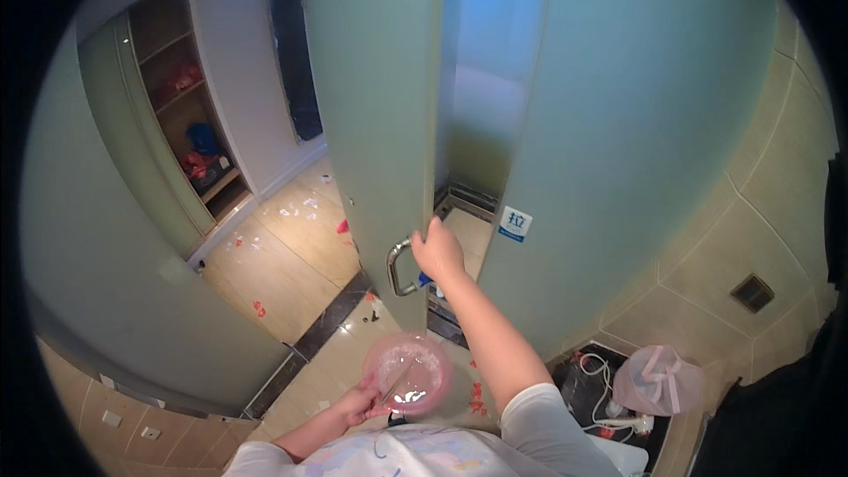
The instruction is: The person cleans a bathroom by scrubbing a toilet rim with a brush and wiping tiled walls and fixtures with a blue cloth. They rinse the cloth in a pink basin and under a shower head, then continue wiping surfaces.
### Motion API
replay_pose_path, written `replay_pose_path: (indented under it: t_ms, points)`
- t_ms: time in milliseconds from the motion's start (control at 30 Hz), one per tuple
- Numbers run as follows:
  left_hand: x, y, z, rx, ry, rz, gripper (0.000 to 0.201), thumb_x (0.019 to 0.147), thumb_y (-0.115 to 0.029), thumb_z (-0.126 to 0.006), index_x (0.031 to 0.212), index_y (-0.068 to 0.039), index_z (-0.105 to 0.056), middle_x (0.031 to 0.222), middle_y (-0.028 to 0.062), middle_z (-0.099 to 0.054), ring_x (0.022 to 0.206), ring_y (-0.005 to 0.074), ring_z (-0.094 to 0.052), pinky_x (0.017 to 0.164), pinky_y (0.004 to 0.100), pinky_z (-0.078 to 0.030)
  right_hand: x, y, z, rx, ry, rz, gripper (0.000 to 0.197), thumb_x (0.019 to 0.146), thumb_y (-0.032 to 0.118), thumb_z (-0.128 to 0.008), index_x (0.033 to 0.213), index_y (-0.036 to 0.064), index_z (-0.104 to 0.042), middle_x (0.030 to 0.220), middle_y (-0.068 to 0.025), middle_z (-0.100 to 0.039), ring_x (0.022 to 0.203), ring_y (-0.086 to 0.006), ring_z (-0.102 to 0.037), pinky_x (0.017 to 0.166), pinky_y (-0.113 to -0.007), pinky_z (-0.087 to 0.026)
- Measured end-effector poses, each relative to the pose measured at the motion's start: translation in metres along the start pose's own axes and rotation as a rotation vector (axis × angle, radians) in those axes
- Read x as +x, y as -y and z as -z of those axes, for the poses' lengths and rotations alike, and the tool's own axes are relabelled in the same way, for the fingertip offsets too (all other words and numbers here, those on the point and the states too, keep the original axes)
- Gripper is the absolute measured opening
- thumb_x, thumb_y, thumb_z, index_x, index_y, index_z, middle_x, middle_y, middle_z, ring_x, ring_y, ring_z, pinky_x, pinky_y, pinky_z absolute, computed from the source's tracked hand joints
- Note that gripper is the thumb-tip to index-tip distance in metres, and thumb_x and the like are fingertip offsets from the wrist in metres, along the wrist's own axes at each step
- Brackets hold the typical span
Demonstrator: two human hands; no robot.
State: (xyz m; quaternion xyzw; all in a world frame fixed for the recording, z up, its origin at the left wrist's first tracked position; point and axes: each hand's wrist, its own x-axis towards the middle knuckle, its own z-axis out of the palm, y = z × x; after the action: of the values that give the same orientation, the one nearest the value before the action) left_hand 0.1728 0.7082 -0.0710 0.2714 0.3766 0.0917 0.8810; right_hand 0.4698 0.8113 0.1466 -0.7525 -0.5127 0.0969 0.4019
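Note:
At the lower middle, my left hand [359, 404] grips the rim of a pink basin [371, 358]. Foamy water lies in the basin, and a thin pale stick-like thing slants across it. My right hand [439, 249] is stretched forward, its fingers closed round the edge of a frosted glass door [375, 124], right beside the curved metal handle [394, 269]. Under that hand a small blue thing [424, 279] shows; what it is I cannot make out. The fingers on the door's far side are hidden.
Red and white scraps [300, 208] lie scattered over the tiled floor. A dark threshold strip [331, 314] crosses it. A frosted panel [618, 124] with a blue-and-white sticker stands to the right. At lower right are a pink bag [662, 380] and a white hose [605, 380]. An open shelf cabinet [181, 79] stands at left.

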Motion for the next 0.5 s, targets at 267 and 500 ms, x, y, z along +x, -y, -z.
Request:
replay_pose_path:
  t_ms: [267,500]
  points:
    - [-0.03,0.012,0.016,-0.105,-0.132,-0.034,0.062,0.083,0.006,-0.038,0.14,-0.017,-0.025,0.105,0.0184,-0.063,0.09,0.0311,-0.067,0.071,0.0371,-0.061,-0.032,0.03,-0.017,-0.055,0.099,0.104,0.027,0.087,0.023,-0.053,0.098,-0.0013,-0.051,0.079,-0.0249,-0.063,0.078,-0.0424,-0.062,0.07,-0.051,-0.05]
    - [-0.032,0.01,0.015,-0.194,-0.108,-0.115,0.063,0.087,0.005,-0.037,0.143,-0.018,-0.02,0.118,0.0157,-0.058,0.09,0.0298,-0.067,0.074,0.0362,-0.061,-0.051,0.07,-0.066,-0.153,0.031,0.545,0.029,0.089,0.029,-0.057,0.09,0.0003,-0.051,0.073,-0.0171,-0.063,0.066,-0.0339,-0.064,0.056,-0.041,-0.052]
